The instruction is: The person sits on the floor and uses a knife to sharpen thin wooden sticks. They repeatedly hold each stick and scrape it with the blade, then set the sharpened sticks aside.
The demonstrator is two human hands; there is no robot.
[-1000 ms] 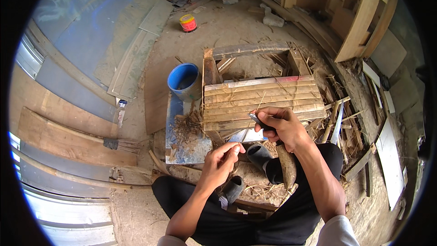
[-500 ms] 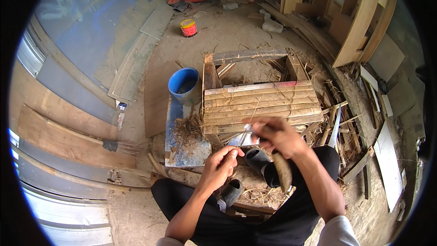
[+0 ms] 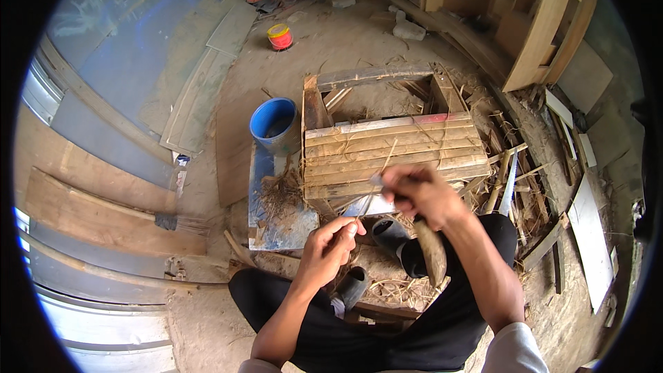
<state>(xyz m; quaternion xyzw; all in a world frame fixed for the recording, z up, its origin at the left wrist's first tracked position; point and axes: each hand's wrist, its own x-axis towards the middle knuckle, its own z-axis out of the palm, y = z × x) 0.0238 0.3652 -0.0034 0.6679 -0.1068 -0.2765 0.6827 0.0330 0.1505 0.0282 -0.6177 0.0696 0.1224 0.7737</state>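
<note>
While the person sat at the near edge of a low slatted wooden bench (image 3: 338,159), the left hand (image 3: 326,254) held a thin pale strip (image 3: 389,155), pinched narrowly between thumb and fingers. The strip rose from that grip, slanting away to the right, its far part crossing the bench's near edge in view and showing against the slats. The right hand (image 3: 423,197), blurred, was closed round a knife (image 3: 377,180), its pale blade beside the strip. A curved brown piece (image 3: 432,255) hung below that hand; whether it joined the knife could not be told.

Room between the hands was narrow, with black-trousered knees (image 3: 498,235) on either side. A blue bucket (image 3: 275,124) stood just beside the bench's left edge, dry fibres (image 3: 278,199) lay by its near left corner, and wood scraps (image 3: 496,197) crowded its right edge. Beyond the far edge, floor (image 3: 345,45) stretched toward a red-and-yellow pail (image 3: 280,39).
</note>
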